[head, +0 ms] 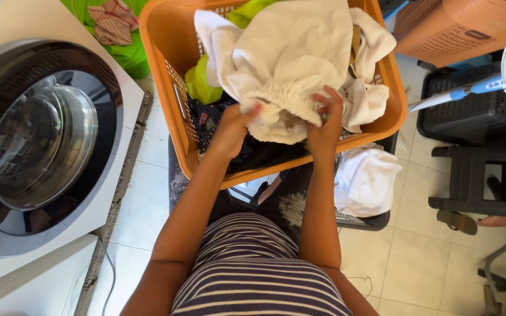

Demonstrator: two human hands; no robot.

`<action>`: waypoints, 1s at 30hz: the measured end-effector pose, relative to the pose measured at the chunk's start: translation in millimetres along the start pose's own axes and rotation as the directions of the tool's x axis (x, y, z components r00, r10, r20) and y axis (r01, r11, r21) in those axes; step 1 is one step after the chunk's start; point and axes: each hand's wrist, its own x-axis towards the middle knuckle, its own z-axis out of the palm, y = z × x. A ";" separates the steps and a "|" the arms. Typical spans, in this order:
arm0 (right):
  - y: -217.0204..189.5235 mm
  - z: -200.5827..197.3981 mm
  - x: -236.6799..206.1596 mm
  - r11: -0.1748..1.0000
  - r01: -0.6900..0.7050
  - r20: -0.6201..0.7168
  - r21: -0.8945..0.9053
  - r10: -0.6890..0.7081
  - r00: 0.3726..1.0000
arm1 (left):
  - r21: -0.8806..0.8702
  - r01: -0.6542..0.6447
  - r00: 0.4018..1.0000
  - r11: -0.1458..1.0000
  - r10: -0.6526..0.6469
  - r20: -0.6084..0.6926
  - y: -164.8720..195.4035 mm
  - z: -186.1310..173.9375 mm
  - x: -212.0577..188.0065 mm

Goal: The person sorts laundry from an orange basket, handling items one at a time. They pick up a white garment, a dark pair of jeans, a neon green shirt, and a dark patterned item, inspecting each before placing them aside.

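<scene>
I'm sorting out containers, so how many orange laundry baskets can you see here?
2: one orange basket full of clothes under both hands, and another orange basket at the upper right, partly cut off. Others may be out of view.

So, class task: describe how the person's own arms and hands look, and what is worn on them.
Both arms are bare from the shoulder down, with no sleeves in view. The left hand and right hand wear no gloves; no rings, watch or bracelets show. The top has dark and pale horizontal stripes.
</scene>
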 end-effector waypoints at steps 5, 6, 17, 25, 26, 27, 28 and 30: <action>58.2 6.5 -9.3 0.998 -0.056 0.303 -0.035 0.064 0.951 | -0.363 0.052 0.998 0.930 -0.032 0.062 7.0 -0.5 7.9; 64.8 4.2 -12.2 0.968 -0.189 0.318 0.165 0.129 0.939 | -0.389 0.035 0.999 0.921 -0.028 0.024 8.7 -4.5 9.7; 51.4 -9.3 -19.9 0.276 -0.405 0.338 0.871 0.260 0.904 | 0.553 -0.157 0.926 0.818 0.317 -0.207 -11.2 -26.7 15.7; -0.7 9.8 -6.9 0.574 -0.309 0.247 0.759 0.185 0.951 | 0.823 -0.439 0.762 0.360 0.635 0.128 28.2 17.1 -4.7; -8.9 9.6 -4.7 0.644 -0.261 0.242 0.719 0.120 0.963 | 0.774 -0.388 0.836 0.501 0.545 0.067 25.4 14.0 -3.4; -16.0 7.5 -2.1 0.742 -0.205 0.162 0.638 0.131 0.978 | 0.710 -0.319 0.899 0.627 0.439 0.017 20.4 8.9 -2.8; -21.5 5.7 0.9 0.825 -0.153 0.080 0.544 0.131 0.988 | 0.637 -0.236 0.947 0.734 0.320 -0.018 15.0 1.6 -2.7; -26.6 -0.7 7.5 0.938 -0.043 -0.063 0.345 0.069 0.996 | 0.657 -0.227 0.958 0.719 0.285 0.019 0.3 -12.9 -4.8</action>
